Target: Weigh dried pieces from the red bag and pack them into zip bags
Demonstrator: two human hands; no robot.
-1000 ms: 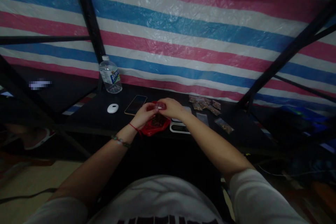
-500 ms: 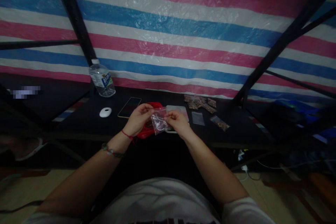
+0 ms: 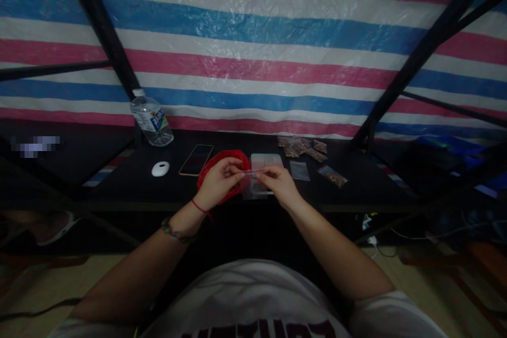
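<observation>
Between my two hands is a clear zip-lock bag [image 3: 253, 188], pinched along its top edge. My left hand [image 3: 222, 179] is closed on the bag's left corner, and my right hand [image 3: 276, 182] grips the right side of the same edge. Under and behind my left hand lies a red plastic bag [image 3: 237, 156], its contents mostly covered. A small pale flat device [image 3: 266, 159], perhaps a scale, sits behind my right hand. To its right lie a flat zip-lock bag [image 3: 300, 170] and a filled zip-lock bag [image 3: 333, 176] with brownish bits inside.
Several filled small bags [image 3: 299, 147] are heaped at the back right. A phone [image 3: 197, 160], a white oval object [image 3: 160, 169] and a clear bottle [image 3: 152, 119] stand or lie to the left. Striped sheeting [image 3: 245, 68] and black metal posts [image 3: 106, 26] close off the table's back.
My hands have drawn the bag's top edge level between them, the right hand shifting slightly right. More of the red bag shows now.
</observation>
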